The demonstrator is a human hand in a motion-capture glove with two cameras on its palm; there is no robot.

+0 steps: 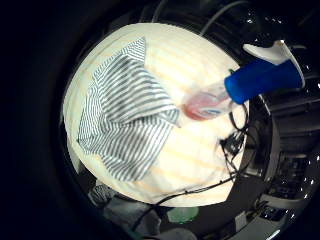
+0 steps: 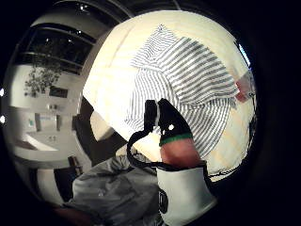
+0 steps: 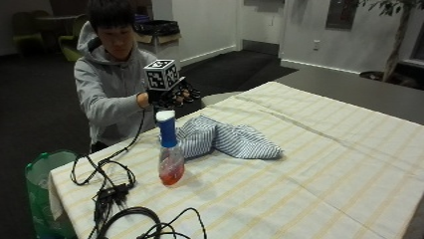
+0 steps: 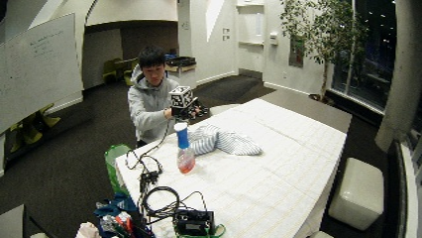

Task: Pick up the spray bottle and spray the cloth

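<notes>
From the outside view we see the spray bottle [image 3: 168, 152], blue-necked and white-capped with reddish liquid, upright on the tabletop [image 3: 318, 164] beside the striped cloth [image 3: 225, 139]. The hand [image 3: 173, 95] hovers above, holding nothing, fingers loosely curled. In the little-finger palm view the bottle stands just beside the cloth.

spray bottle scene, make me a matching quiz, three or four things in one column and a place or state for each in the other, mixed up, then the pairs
Things:
1. spray bottle
2. striped cloth
3. gloved right hand
4. black cables

States:
A. lying crumpled on the tablecloth
B. raised above the table, holding nothing
C. standing upright, reddish liquid inside
D. tangled near the table's corner

Pairs: 1-C, 2-A, 3-B, 4-D
</notes>
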